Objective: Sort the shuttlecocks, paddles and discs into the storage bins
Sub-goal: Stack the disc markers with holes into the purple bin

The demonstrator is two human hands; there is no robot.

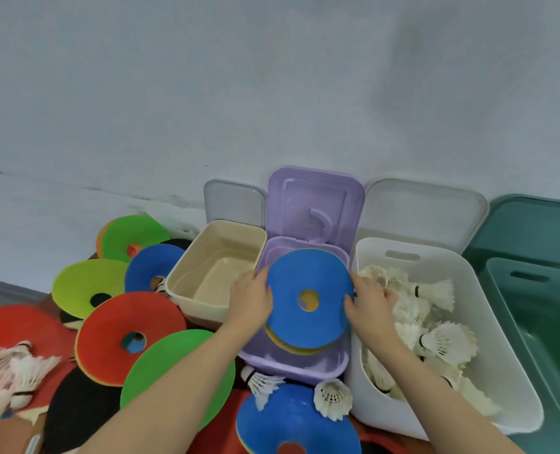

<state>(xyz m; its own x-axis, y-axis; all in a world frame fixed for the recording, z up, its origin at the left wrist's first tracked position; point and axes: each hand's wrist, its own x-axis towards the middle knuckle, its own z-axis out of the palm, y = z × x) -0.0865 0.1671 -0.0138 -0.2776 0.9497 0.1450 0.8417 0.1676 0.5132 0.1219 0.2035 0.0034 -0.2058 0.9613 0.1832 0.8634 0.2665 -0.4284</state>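
A stack of discs with a blue disc (308, 296) on top sits tilted in the purple bin (291, 365). My left hand (249, 299) grips the stack's left edge and my right hand (367, 306) grips its right edge. The white bin (501, 329) to the right holds several shuttlecocks (436, 293). The beige bin (187, 276) to the left has nothing in it. Loose red (124, 326), green (180, 365) and blue (291, 417) discs lie on the floor, with two shuttlecocks (332, 399) on the near blue one. A black paddle (82, 404) lies under the discs.
A dark green bin (547, 326) stands at the far right. Each bin's lid leans open against the pale wall (239, 93) behind. More shuttlecocks (13, 371) lie at the far left on a red disc.
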